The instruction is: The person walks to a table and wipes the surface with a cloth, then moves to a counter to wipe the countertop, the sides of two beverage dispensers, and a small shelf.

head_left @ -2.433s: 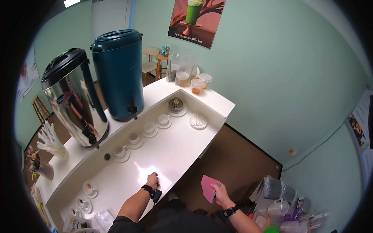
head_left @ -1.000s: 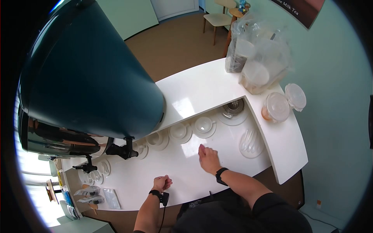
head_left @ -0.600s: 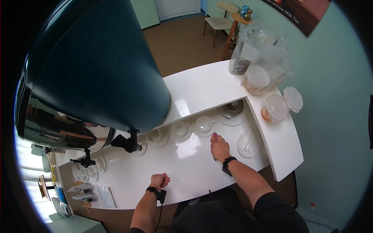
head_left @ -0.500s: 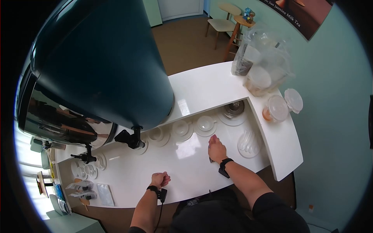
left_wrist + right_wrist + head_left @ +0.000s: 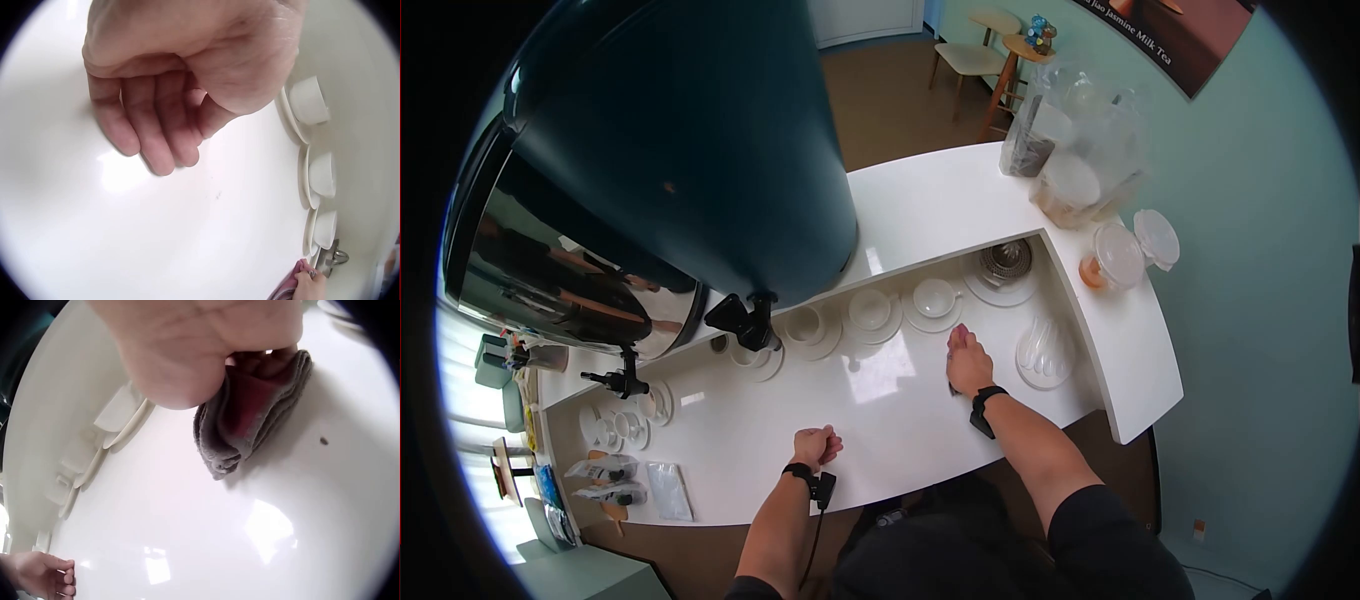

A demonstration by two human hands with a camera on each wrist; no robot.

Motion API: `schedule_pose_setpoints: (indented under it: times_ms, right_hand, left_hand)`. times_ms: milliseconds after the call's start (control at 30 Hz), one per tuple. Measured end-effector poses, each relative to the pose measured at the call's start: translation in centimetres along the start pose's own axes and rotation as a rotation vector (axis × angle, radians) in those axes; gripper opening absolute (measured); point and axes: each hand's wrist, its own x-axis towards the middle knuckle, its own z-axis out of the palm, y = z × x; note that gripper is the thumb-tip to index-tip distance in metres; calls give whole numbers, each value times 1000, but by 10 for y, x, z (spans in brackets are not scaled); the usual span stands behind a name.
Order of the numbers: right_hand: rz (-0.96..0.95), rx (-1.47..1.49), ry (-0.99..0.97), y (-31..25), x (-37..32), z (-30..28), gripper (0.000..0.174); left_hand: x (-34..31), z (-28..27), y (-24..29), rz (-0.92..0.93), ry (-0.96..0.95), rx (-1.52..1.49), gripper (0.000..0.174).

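Note:
In the head view my right hand point(image 5: 970, 365) is over the white counter point(image 5: 750, 475), just in front of a cup on a saucer point(image 5: 933, 297). Its fingers grip a folded cloth point(image 5: 247, 406), grey outside and pink inside, seen standing on the counter in the right wrist view. A small dark speck point(image 5: 324, 441) lies beside the cloth. My left hand point(image 5: 818, 447) is nearer the front edge, holding nothing. Its fingers point(image 5: 159, 134) hang loosely curled at the counter surface, and a few faint specks point(image 5: 218, 195) show near them.
Several white cups on saucers line the back wall, with a metal citrus juicer point(image 5: 1007, 258) at their right end. White spoons lie on a plate point(image 5: 1045, 355). A large teal dispenser point(image 5: 700, 150) overhangs from the raised ledge, its black tap point(image 5: 745, 320) above the cups. Packets point(image 5: 670, 490) lie far left.
The right hand has brought the cloth from beside the counter onto its surface, shifting slightly right since one second ago. The head view has come closer. The left hand stays loosely curled.

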Motion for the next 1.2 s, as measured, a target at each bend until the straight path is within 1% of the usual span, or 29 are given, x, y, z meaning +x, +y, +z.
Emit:
schedule_pose_setpoints:
  times_ms: [100,133,167,200,233,300,367,400,433,500,567,600,700,800,833,900,967,1033,1100,1167,1200]
  right_hand:
    - [-36,53,-36,-11,-20,9,33]
    - [-82,84,-75,-15,-34,7,30]
    - [-170,72,-70,-14,-50,15,28]
    - [-214,58,-95,-16,-64,16,29]
    - [-256,45,-171,-12,-79,13,32]
    - [-318,92,-191,8,-109,5,36]
    - [-298,30,-187,43,-139,-4,39]
    - [-290,-1,-186,63,-154,-9,40]
    - [-252,-32,-200,86,-167,-13,50]
    - [-95,-103,-236,127,-190,-25,54]
    - [82,-172,-218,155,-204,-44,57]
    - [196,-200,-233,171,-205,-47,57]
    - [367,-223,-159,199,-187,-61,48]
    - [381,47,46,235,-155,-61,40]
    - [415,82,68,255,-144,-49,37]
    - [388,-40,57,255,-141,-48,41]
    - [492,84,-13,218,-146,-72,48]
    - [375,-35,88,249,-162,-25,57]
    - [362,-103,-22,229,-172,-22,63]
    - [321,-109,-90,191,-173,-25,65]
    - [252,-126,-89,183,-170,-15,66]
  left_hand:
    - [2,-1,-1,-5,-14,8,18]
    - [4,-1,-2,-4,-18,18,19]
    - [6,-3,-4,7,-35,9,19]
    - [6,-3,-3,6,-33,18,19]
    - [5,-3,-2,4,-30,28,19]
    - [5,-3,-2,10,-47,25,20]
    - [6,-4,-2,12,-50,24,20]
    - [8,-4,-1,4,-81,14,20]
    - [9,-5,-1,0,-77,21,20]
    - [12,-7,-2,-4,-100,9,19]
    - [17,-10,-2,-11,-118,10,19]
    - [16,-10,-3,-17,-124,5,19]
    - [9,-8,1,-28,-99,29,19]
    - [18,-9,-4,-19,-122,28,19]
    - [17,-9,-3,-11,-112,30,19]
    - [17,-7,-3,-46,-101,12,20]
    - [13,-7,-2,-44,-85,7,20]
    - [11,-7,-2,-29,-70,22,18]
    - [8,-4,-1,-29,-51,48,19]
    - [2,-1,-2,2,-35,60,19]
    - [6,-1,-7,33,-37,63,20]
